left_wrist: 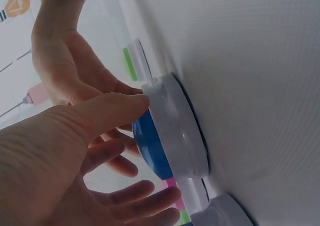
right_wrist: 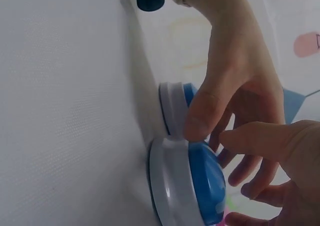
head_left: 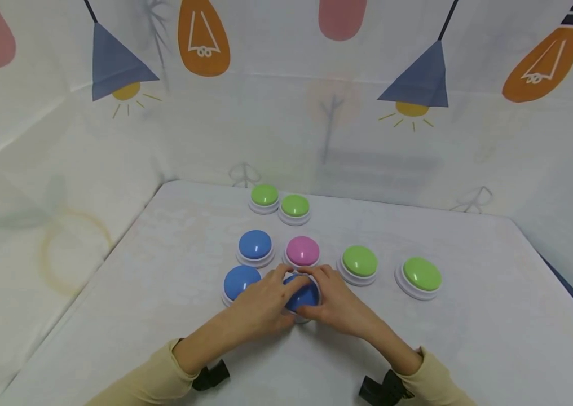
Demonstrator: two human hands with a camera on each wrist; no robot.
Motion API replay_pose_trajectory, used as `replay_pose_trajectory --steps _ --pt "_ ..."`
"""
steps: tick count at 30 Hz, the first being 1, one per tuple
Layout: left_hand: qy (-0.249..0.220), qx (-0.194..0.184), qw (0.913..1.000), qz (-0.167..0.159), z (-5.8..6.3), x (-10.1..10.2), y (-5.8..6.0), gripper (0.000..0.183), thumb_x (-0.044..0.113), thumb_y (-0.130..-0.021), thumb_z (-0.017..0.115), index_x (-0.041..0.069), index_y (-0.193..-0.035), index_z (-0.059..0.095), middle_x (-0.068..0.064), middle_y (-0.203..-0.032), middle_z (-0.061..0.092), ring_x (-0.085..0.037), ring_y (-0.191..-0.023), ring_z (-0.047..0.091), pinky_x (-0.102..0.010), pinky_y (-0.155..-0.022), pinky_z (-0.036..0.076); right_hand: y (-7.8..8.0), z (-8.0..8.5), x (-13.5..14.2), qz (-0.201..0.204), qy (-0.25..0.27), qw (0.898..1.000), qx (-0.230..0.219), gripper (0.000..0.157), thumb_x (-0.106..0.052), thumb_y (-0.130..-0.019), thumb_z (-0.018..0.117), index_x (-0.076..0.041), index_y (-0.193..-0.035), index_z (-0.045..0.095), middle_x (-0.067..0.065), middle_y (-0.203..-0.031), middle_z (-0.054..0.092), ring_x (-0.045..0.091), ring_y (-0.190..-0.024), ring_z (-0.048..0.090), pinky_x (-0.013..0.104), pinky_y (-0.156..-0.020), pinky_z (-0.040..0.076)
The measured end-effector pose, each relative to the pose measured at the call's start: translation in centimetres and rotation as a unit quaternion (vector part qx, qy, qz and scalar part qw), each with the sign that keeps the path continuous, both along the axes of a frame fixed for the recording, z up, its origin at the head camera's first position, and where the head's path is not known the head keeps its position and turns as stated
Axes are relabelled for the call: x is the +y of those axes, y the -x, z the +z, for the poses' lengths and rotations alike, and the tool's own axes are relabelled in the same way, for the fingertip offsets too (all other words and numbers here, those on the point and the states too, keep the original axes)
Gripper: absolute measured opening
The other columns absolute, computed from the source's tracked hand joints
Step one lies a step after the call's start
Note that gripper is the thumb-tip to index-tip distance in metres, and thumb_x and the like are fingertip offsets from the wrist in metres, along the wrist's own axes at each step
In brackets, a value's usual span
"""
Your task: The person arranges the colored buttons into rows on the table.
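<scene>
A blue dome push button [head_left: 303,297] on a white round base sits at the table's near middle, between both hands. My left hand [head_left: 261,304] holds it from the left; in the left wrist view its thumb [left_wrist: 122,108] lies along the white base's edge. From the right my right hand [head_left: 339,304] holds the same button, thumb low by the dome and fingers at the far side. In the right wrist view the button [right_wrist: 207,183] lies flat on its base. Just beyond the fingertips stands a pink button [head_left: 303,250]. Another blue button [head_left: 239,281] is partly hidden by my left hand.
A third blue button [head_left: 255,245] stands behind the left one. Two green buttons, one nearer [head_left: 360,261] and one farther right [head_left: 422,274], are to the right. Two more green ones [head_left: 295,206] stand at the back. A printed cloth [head_left: 276,129] hangs behind the white table [head_left: 469,344].
</scene>
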State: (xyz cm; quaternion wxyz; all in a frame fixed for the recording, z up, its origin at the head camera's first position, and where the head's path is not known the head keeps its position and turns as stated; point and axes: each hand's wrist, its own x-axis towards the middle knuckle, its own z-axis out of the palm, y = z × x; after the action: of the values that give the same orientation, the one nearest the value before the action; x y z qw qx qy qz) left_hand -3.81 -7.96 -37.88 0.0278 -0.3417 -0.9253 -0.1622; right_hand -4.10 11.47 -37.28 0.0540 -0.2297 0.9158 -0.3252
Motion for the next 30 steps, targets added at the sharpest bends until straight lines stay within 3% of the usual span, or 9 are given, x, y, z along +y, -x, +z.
replay_pose_trajectory --steps 6,11,17,19,25,30 --pt "-0.011 0.032 0.9994 -0.004 0.6 -0.2 0.3 0.063 0.033 -0.083 0.079 0.022 -0.14 0.053 -0.014 -0.14 0.048 -0.028 -0.117 0.059 -0.04 -0.075 0.059 0.1 0.5 0.1 -0.01 0.011 1.0 -0.021 0.073 -0.024 -0.08 0.081 -0.007 -0.143 0.047 0.016 -0.135 0.05 0.03 -0.125 0.046 0.055 -0.104 0.042" --pt "-0.029 0.026 0.9991 -0.016 1.0 -0.2 0.5 0.062 0.033 -0.086 0.077 0.021 -0.141 0.053 -0.014 -0.142 0.048 -0.026 -0.115 0.059 -0.035 -0.076 0.059 0.3 0.9 0.4 -0.02 0.018 0.999 -0.035 0.075 -0.026 -0.082 0.079 -0.009 -0.146 0.043 0.017 -0.14 0.045 0.032 -0.128 0.045 0.056 -0.104 0.042" --pt "-0.043 0.012 0.9989 -0.014 1.7 -0.4 1.2 0.063 0.032 -0.087 0.076 0.024 -0.144 0.049 -0.014 -0.144 0.046 -0.018 -0.086 0.062 -0.018 -0.057 0.05 0.8 1.4 0.8 -0.023 0.04 0.998 -0.038 0.072 -0.026 -0.085 0.077 -0.011 -0.146 0.042 0.017 -0.14 0.044 0.035 -0.129 0.045 0.055 -0.1 0.046" --pt "-0.049 0.013 0.9987 -0.011 1.9 -0.5 1.5 0.063 0.032 -0.087 0.076 0.025 -0.144 0.049 -0.014 -0.145 0.045 -0.018 -0.084 0.063 -0.017 -0.057 0.05 1.0 1.6 0.9 -0.02 0.048 0.998 -0.036 0.071 -0.025 -0.085 0.076 -0.011 -0.146 0.041 0.016 -0.141 0.043 0.035 -0.129 0.044 0.054 -0.099 0.047" --pt "-0.072 -0.005 0.9973 0.011 2.7 -0.7 2.7 0.064 0.033 -0.087 0.076 0.03 -0.144 0.045 -0.011 -0.149 0.042 -0.027 -0.113 0.06 -0.032 -0.075 0.059 1.8 1.8 1.0 -0.023 0.058 0.997 -0.036 0.072 -0.027 -0.087 0.074 -0.01 -0.148 0.039 0.018 -0.143 0.041 0.038 -0.128 0.043 0.053 -0.097 0.049" --pt "-0.088 -0.012 0.9957 0.026 3.1 -1.2 4.0 0.066 0.031 -0.087 0.077 0.028 -0.144 0.046 -0.012 -0.149 0.041 -0.028 -0.111 0.062 -0.04 -0.076 0.06 2.5 2.3 0.8 -0.033 0.073 0.996 -0.049 0.072 -0.023 -0.088 0.071 -0.009 -0.149 0.037 0.02 -0.143 0.039 0.038 -0.13 0.04 0.056 -0.099 0.047"
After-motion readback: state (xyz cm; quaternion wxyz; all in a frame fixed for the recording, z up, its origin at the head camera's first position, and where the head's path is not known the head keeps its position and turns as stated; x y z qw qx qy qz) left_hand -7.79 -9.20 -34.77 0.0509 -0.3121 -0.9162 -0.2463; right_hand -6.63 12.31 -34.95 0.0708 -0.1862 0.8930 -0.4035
